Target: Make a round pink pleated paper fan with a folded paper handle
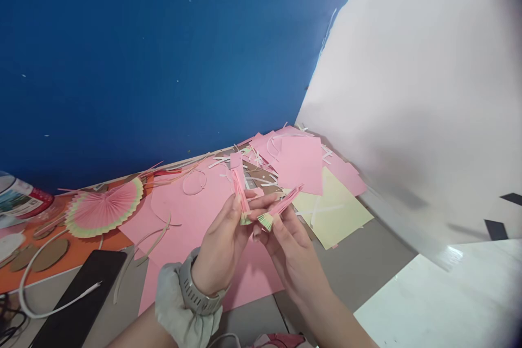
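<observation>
My left hand [224,234] pinches a narrow folded bundle of pleated pink paper [239,190] with a pale green edge at its lower end. In my right hand [291,234] is a similar pleated pink paper [285,202], tilted to the upper right, its green-edged end fanned slightly near my thumb. The two lower ends nearly meet between my hands; whether they are joined is unclear. Both hands are above a pink paper sheet [199,217]. On the left lies an opened half-round paper fan [108,204], pink with a yellow-green scalloped rim.
Pink squares [300,163] and a yellow sheet [336,209] lie at the back right among paper strips. At left are a black phone-like slab [81,299], a white cable [30,266], cardboard ovals [51,255] and a labelled bottle [24,196]. A blue wall [163,54] stands behind.
</observation>
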The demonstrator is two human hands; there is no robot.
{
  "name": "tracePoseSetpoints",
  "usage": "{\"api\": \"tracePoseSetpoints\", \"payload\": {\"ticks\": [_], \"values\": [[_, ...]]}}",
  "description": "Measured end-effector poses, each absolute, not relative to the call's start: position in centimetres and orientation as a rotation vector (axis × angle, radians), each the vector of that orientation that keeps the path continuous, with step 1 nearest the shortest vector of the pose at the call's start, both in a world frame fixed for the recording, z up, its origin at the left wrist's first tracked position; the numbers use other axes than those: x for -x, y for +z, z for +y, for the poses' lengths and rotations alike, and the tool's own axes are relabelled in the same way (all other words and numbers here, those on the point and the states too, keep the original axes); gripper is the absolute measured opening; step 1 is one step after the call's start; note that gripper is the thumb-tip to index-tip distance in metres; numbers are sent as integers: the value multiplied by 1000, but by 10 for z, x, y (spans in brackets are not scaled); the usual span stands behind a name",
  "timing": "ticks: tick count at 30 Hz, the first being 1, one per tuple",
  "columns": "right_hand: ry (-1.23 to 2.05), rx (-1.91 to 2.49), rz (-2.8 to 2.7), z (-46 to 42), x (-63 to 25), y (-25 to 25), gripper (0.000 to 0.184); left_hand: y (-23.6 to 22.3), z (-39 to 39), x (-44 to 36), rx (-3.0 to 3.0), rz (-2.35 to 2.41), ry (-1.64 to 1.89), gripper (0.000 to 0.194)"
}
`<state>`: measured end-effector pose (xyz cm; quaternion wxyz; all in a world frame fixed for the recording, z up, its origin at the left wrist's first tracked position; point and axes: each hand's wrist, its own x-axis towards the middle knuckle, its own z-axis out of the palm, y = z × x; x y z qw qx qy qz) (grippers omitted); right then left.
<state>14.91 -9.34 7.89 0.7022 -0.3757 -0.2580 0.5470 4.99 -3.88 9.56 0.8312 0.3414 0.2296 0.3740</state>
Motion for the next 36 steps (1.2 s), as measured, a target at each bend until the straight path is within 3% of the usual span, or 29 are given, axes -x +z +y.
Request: {"api": "tracePoseSetpoints", "payload": {"ticks": [11,19,36], "values": [[1224,829,-715,-97,-139,69,25,100,-33,-44,-713,528,751,29],[1132,833,-692,-99,-140,71,13,99,-30,-43,-726,483,800,27],[1008,1145,-957,-85,-168,97,12,103,-39,-43,-872,475,809,28]]}}
